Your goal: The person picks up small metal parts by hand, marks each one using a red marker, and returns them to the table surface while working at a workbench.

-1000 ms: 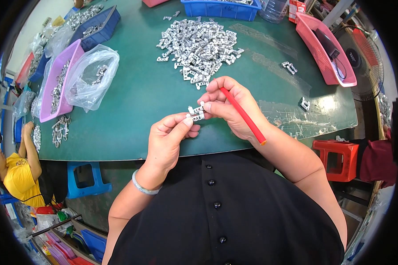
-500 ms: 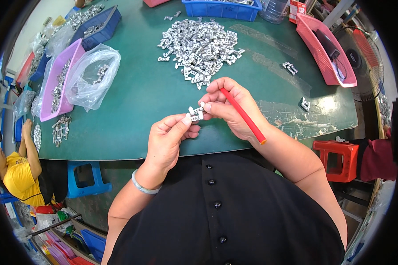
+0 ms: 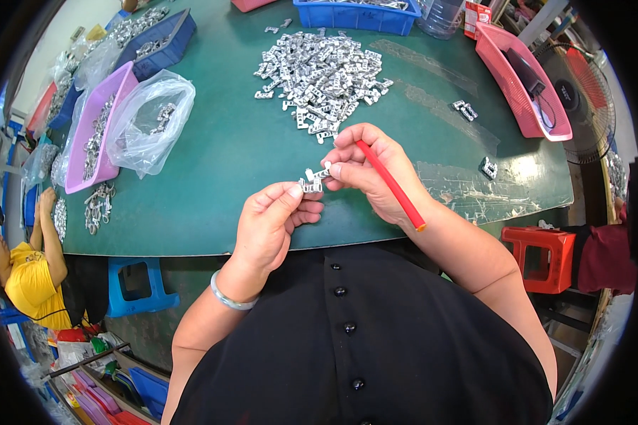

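Observation:
My left hand [image 3: 268, 225], wearing a bangle at its wrist, pinches a small silver metal part [image 3: 310, 186] between thumb and fingers. Just above it, my right hand [image 3: 373, 177] pinches a similar metal part [image 3: 320, 173] with thumb and fingertip. The two parts meet or overlap; whether they are joined I cannot tell. Tucked in the right hand as well, a red rod [image 3: 391, 185] runs from the curled index finger back toward the wrist. Beyond both hands, a heap of like metal parts [image 3: 320, 74] lies on the green table [image 3: 213, 149].
At left are a pink basket [image 3: 124, 88], a clear plastic bag [image 3: 143, 142] and a blue bin [image 3: 181, 32]. Another blue bin [image 3: 354, 18] stands behind the heap. A pink basket [image 3: 503, 71] and loose parts [image 3: 488, 167] lie at right. A person in yellow [image 3: 37, 287] sits at far left.
The two metal parts have tilted and shifted slightly against each other between my fingertips, so both show more distinctly. The hands have barely moved, and the red rod stays in the right hand.

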Available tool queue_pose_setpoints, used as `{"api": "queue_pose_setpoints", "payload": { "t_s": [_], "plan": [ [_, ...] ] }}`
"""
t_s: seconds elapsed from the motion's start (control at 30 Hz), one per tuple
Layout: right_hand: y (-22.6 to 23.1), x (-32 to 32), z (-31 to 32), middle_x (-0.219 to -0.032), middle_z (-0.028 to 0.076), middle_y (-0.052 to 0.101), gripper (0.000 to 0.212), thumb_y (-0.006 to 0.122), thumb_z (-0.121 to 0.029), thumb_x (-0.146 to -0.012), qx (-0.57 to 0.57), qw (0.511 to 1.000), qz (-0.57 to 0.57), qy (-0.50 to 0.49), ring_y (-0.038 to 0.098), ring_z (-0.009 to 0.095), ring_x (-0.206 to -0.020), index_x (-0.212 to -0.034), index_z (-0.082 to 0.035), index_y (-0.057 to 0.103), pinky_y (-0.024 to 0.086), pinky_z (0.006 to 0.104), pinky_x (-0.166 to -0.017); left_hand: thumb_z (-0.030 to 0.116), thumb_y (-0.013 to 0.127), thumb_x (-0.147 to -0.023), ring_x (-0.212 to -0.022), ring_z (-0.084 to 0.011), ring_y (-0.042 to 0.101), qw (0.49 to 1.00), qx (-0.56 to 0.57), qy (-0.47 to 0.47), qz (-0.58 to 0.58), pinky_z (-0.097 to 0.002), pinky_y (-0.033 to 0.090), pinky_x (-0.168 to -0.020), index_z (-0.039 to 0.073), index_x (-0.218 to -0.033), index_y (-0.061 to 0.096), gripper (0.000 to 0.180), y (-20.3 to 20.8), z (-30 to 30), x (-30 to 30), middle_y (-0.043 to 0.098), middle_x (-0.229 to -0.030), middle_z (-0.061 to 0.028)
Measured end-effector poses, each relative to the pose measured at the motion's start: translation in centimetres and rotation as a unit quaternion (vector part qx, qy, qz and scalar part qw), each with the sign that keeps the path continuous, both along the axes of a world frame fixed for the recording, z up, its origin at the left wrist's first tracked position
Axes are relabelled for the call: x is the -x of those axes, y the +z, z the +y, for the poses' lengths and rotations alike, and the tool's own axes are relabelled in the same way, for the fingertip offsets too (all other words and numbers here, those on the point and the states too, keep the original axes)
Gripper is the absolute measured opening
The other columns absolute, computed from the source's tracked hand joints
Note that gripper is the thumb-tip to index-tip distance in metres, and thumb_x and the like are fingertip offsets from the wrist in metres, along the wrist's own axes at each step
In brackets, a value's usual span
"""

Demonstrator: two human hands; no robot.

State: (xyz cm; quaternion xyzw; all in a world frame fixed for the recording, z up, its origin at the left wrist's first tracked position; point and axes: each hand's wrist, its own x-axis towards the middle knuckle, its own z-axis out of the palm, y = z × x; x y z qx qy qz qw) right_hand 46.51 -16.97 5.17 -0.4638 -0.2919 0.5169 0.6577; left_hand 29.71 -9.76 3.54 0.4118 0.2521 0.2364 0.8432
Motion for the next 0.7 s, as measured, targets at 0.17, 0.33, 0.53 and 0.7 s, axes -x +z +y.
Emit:
{"api": "queue_pose_setpoints", "payload": {
  "t_s": [0.17, 0.33, 0.53, 0.7],
  "plan": [
    [-0.8, -0.4, -0.1, -0.082, 0.008, 0.055, 0.024, 0.055, 0.008, -0.077, 0.010, 0.996, -0.079, -0.034, 0.056, 0.013, -0.070, -0.096, -0.001, 0.045, 0.048, 0.0253, -0.063, 0.016, 0.045, -0.090, -0.072, -0.0164, 0.056, 0.989, 0.119, -0.044, -0.070, -0.0287, 0.047, -0.067, 0.001, -0.088, 0.054, 0.018, -0.3, 0.5, 0.2, 0.058, -0.088, -0.0103],
    [-1.1, -0.7, -0.5, -0.075, 0.008, 0.052, 0.021, 0.050, 0.008, -0.074, -0.035, 0.895, -0.442, -0.050, 0.051, 0.013, -0.057, -0.091, -0.003, 0.047, 0.041, 0.0249, -0.051, 0.018, 0.044, -0.089, -0.071, -0.0150, 0.047, 0.946, 0.250, -0.085, -0.186, -0.0271, 0.041, -0.063, 0.005, -0.085, 0.049, 0.015, -0.7, 0.6, 0.3, 0.048, -0.086, -0.0067],
    [-1.2, -0.8, -0.5, -0.073, 0.009, 0.052, 0.020, 0.049, 0.007, -0.074, -0.051, 0.882, -0.467, -0.050, 0.053, 0.018, -0.060, -0.091, -0.002, 0.047, 0.042, 0.0283, -0.053, 0.018, 0.041, -0.089, -0.069, -0.0151, 0.042, 0.913, 0.279, -0.131, -0.266, -0.0268, 0.037, -0.062, 0.005, -0.084, 0.048, 0.016, -1.1, 0.3, 0.3, 0.046, -0.083, -0.0056],
    [-1.3, -0.9, -0.4, -0.075, 0.013, 0.053, 0.020, 0.050, 0.007, -0.073, -0.044, 0.872, -0.485, -0.055, 0.055, 0.027, -0.067, -0.091, -0.002, 0.047, 0.044, 0.0329, -0.059, 0.018, 0.037, -0.090, -0.068, -0.0148, 0.041, 0.903, 0.301, -0.124, -0.280, -0.0268, 0.037, -0.062, 0.004, -0.085, 0.048, 0.018, -1.0, 0.0, 0.2, 0.045, -0.082, -0.0055]
  ]
}}
